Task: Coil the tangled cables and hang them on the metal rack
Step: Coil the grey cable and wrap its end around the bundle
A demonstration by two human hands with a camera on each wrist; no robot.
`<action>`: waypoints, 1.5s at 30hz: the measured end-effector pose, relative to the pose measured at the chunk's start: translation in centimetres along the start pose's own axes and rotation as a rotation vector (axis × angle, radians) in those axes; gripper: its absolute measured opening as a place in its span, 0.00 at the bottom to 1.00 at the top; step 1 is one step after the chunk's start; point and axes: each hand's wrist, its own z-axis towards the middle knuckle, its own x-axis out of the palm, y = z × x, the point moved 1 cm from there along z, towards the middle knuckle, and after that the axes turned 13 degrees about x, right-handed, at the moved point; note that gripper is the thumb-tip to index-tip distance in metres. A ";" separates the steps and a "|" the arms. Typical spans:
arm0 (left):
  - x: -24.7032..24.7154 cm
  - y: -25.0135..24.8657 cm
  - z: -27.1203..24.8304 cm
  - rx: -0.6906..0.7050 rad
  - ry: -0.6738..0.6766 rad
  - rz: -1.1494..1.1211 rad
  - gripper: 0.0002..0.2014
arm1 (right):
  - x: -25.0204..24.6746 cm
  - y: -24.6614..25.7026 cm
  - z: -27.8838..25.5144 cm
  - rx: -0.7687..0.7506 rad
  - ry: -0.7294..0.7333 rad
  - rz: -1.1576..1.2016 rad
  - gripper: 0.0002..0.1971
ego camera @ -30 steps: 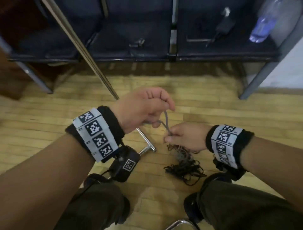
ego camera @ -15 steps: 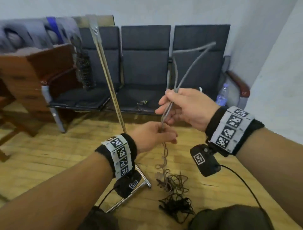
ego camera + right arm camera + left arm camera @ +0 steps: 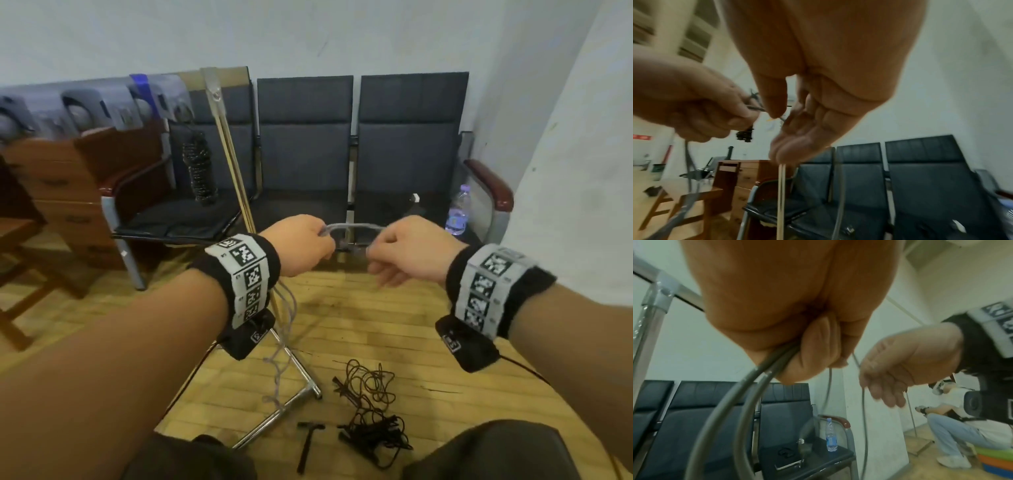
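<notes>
At chest height my left hand [image 3: 322, 240] grips a grey cable [image 3: 352, 228] in its fist, and two strands leave the fist [image 3: 748, 386]. My right hand [image 3: 373, 250] pinches the same cable between thumb and forefinger [image 3: 777, 113], its other fingers loosely spread. A short stretch of cable runs level between the hands. The rest hangs from the left hand down to the floor [image 3: 274, 387]. A black tangled cable [image 3: 370, 411] lies on the floor below the hands. The metal rack's pole [image 3: 233, 178] rises behind my left wrist, with a black coil [image 3: 200, 171] hanging beside it.
The rack's base bar [image 3: 284, 407] lies on the wooden floor beside the cables. A small black tool [image 3: 308, 442] lies near it. Dark chairs [image 3: 305, 164] line the wall, with a water bottle [image 3: 459, 209] at the right and a wooden cabinet [image 3: 68, 192] at the left. Another person [image 3: 962, 426] sits to the right.
The right hand has come down from above the left, and the hands have drawn apart to the same height. The grey cable now runs level between them and is clear of the black tangle.
</notes>
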 end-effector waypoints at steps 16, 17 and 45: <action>-0.2 5.7 -3.5 -0.053 0.102 0.155 0.13 | -1.9 1.5 -0.8 -0.379 -0.259 -0.214 0.11; -0.4 6.9 -4.0 -0.079 0.088 0.161 0.14 | -3.1 0.9 -0.4 -0.357 -0.313 -0.184 0.11; 1.3 9.4 -3.3 -0.018 0.017 -0.006 0.14 | -2.1 -1.4 1.5 -0.243 -0.251 -0.057 0.15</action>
